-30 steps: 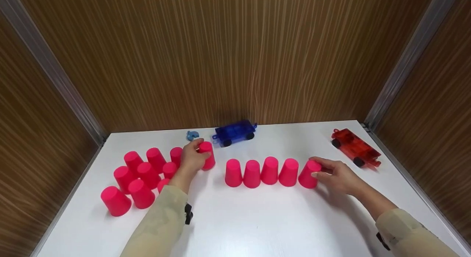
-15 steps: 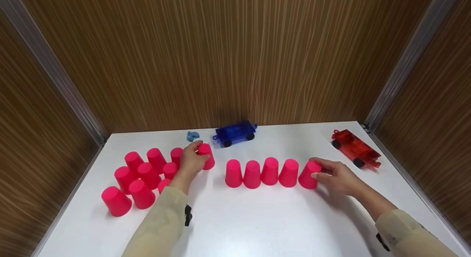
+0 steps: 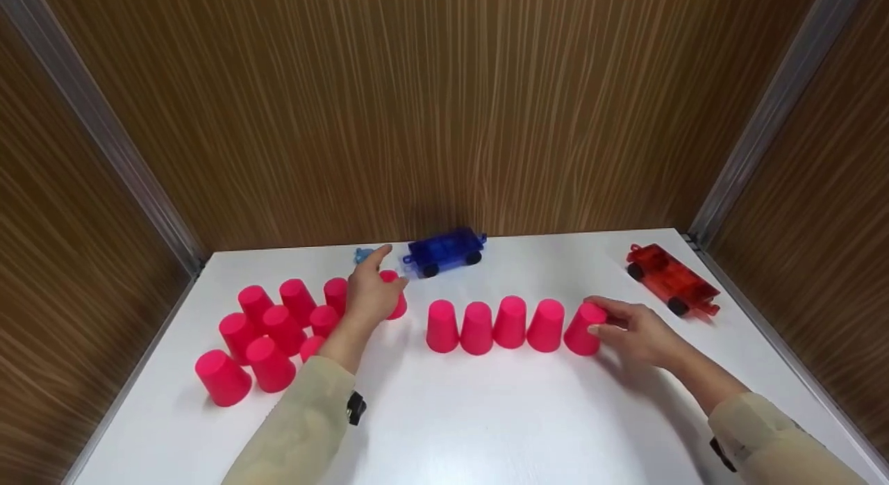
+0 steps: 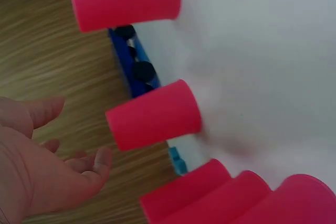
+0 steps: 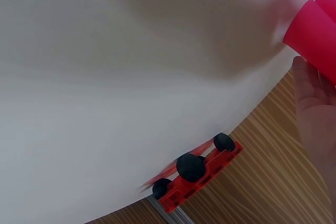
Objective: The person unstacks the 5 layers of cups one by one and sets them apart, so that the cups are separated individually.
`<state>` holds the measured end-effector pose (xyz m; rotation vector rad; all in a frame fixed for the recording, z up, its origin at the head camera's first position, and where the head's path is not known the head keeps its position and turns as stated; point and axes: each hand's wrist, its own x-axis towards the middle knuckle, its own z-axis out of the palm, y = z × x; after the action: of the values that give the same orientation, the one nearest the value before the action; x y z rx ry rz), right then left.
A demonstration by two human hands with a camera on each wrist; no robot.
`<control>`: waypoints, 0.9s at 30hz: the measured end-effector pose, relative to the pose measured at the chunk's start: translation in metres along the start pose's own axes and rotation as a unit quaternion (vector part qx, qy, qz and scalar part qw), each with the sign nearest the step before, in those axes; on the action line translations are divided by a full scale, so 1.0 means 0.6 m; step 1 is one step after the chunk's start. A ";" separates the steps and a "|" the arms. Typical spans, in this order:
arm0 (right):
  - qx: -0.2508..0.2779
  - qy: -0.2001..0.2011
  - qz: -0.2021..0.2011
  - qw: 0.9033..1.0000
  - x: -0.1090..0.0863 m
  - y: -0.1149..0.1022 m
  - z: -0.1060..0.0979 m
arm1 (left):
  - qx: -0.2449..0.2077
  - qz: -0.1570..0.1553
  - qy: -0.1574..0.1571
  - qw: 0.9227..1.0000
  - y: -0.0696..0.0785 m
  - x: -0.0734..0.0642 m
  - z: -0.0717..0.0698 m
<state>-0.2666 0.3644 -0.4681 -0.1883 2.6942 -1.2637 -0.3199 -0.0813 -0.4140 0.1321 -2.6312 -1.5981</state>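
Note:
My left hand (image 3: 371,294) hovers by a pink cup (image 3: 400,306), thumb and fingers spread. In the left wrist view, a visible gap separates that hand (image 4: 52,174) from the upside-down cup (image 4: 155,116). At the right end of a row of upturned pink cups (image 3: 510,323), my right hand (image 3: 639,334) holds the last cup (image 3: 582,331) between thumb and fingers. The right wrist view shows the fingers against this cup (image 5: 314,38), which is partly cut off by the frame edge.
Several more upturned pink cups (image 3: 281,330) stand grouped on the left of the white table (image 3: 486,415). At the back sit a blue toy wagon (image 3: 444,251) and a small light-blue piece (image 3: 362,254). A red toy wagon (image 3: 670,278) lies at the right. Wood-patterned walls (image 3: 444,110) enclose the table.
My left hand has let go of its cup, its fingers spreading and lifting off. That cup stands where it was. My right hand keeps its hold on the end cup.

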 end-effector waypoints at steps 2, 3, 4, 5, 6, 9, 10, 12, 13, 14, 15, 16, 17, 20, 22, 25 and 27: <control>0.001 0.002 -0.006 1.000 0.001 0.000 0.000 | -0.006 0.022 -0.006 1.000 0.008 -0.010 0.003; 0.001 0.003 -0.010 1.000 0.001 0.000 0.000 | -0.008 0.034 -0.011 0.999 0.010 -0.015 0.006; 0.001 0.004 -0.015 1.000 0.001 0.000 0.000 | -0.010 0.045 -0.017 0.999 0.012 -0.020 0.008; 0.001 0.005 -0.016 1.000 0.001 0.000 0.000 | -0.012 0.053 -0.022 0.998 0.013 -0.025 0.011; 0.002 0.005 -0.017 1.000 0.002 0.000 0.000 | -0.012 0.060 -0.028 0.998 0.013 -0.029 0.014; 0.006 0.005 -0.017 1.000 0.001 0.001 0.001 | -0.012 0.062 -0.041 0.997 0.008 -0.042 0.024; 0.008 0.005 -0.018 1.000 0.001 0.002 0.001 | -0.012 0.060 -0.043 0.997 0.005 -0.046 0.027; 0.009 0.007 -0.019 1.000 0.001 0.003 0.002 | -0.012 0.054 -0.048 0.997 -0.003 -0.053 0.035; 0.009 0.007 -0.022 1.000 0.001 0.004 0.003 | -0.013 0.051 -0.050 0.997 -0.007 -0.055 0.039; 0.009 0.008 -0.023 1.000 0.001 0.005 0.003 | -0.014 0.050 -0.053 0.997 -0.012 -0.057 0.043; 0.009 0.009 -0.024 1.000 0.001 0.006 0.003 | -0.019 0.050 -0.055 0.997 -0.016 -0.059 0.047; 0.010 0.009 -0.024 1.000 0.001 0.006 0.003 | -0.023 0.050 -0.059 0.997 -0.020 -0.060 0.051; 0.009 0.008 -0.021 1.000 0.001 0.006 0.003 | -0.028 0.048 -0.062 0.997 -0.024 -0.061 0.055; 0.011 0.005 -0.015 1.000 0.000 0.006 0.001 | -0.041 0.043 -0.070 0.996 -0.035 -0.066 0.066; 0.012 0.002 -0.012 1.000 0.000 0.004 0.001 | -0.048 0.039 -0.073 0.995 -0.042 -0.068 0.072; 0.012 0.000 -0.010 1.000 0.000 0.004 0.001 | -0.059 0.036 -0.073 0.995 -0.052 -0.072 0.081; 0.013 0.000 -0.009 1.000 0.001 0.003 0.001 | -0.067 0.035 -0.072 0.995 -0.058 -0.074 0.087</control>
<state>-0.2668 0.3648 -0.4699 -0.2095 2.6815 -1.3021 -0.2792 -0.0467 -0.4691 -0.0835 -2.5862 -1.8180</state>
